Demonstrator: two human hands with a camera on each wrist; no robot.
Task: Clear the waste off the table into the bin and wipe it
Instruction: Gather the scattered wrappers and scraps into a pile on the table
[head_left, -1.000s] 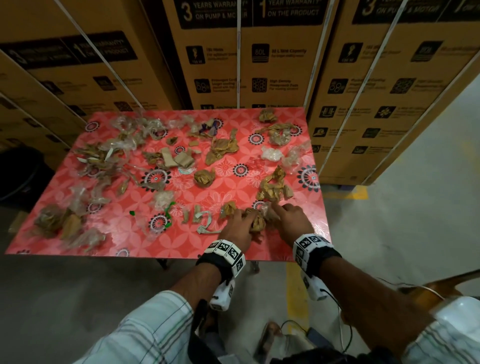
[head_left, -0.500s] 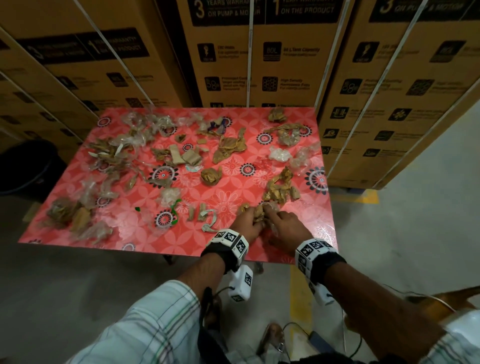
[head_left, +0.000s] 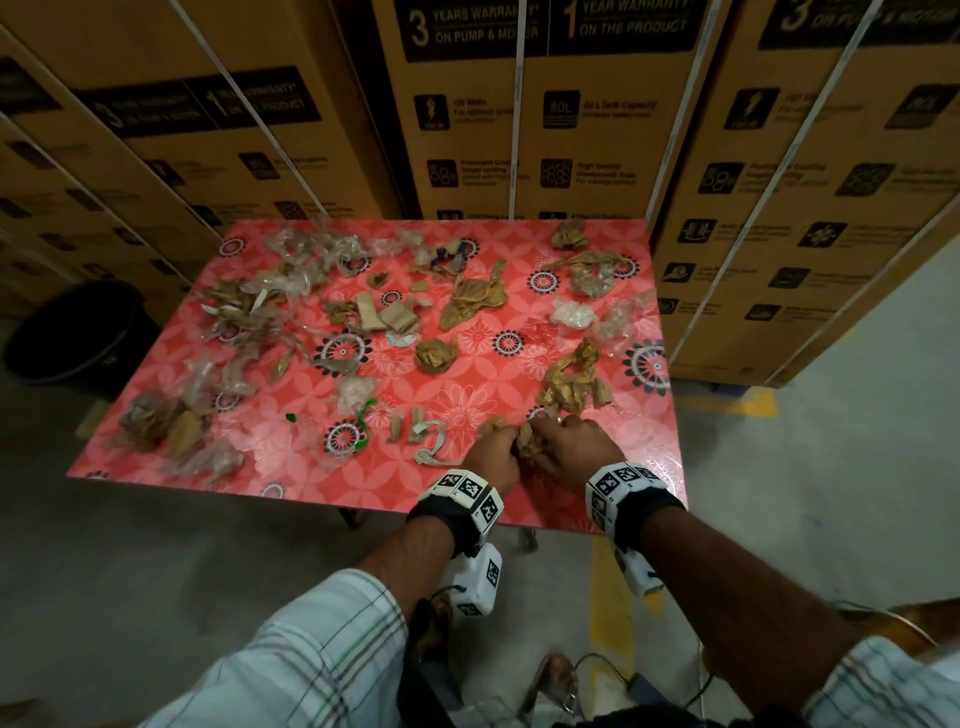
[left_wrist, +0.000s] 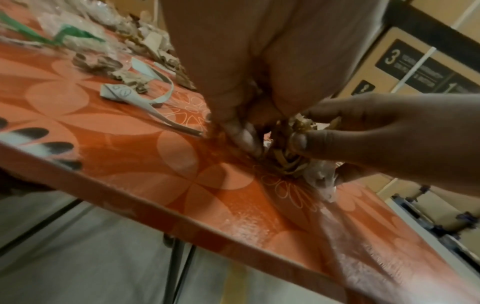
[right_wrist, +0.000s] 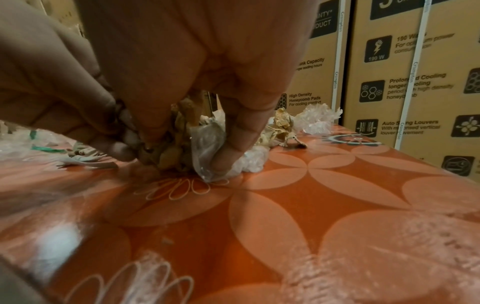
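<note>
A red floral table (head_left: 467, 395) is strewn with brown paper scraps and clear plastic wrap. Near its front right edge my left hand (head_left: 493, 452) and right hand (head_left: 569, 449) close together around one clump of brown paper and plastic waste (head_left: 531, 442). In the left wrist view the left fingers (left_wrist: 241, 131) curl down onto the clump (left_wrist: 283, 162), and the right hand (left_wrist: 363, 131) pinches it from the other side. In the right wrist view the right fingers (right_wrist: 233, 131) press clear plastic and brown paper (right_wrist: 179, 152) onto the table. A black bin (head_left: 78, 332) stands on the floor, left of the table.
Stacked cardboard boxes (head_left: 519, 119) wall in the table's far and right sides. A larger brown paper pile (head_left: 571, 384) lies just beyond my hands. A white strip (head_left: 434, 447) lies left of them. Grey floor with a yellow line (head_left: 613, 577) runs below.
Both hands have drawn closer together and gathered the scraps between them into one clump. The head view has shifted a little to the left.
</note>
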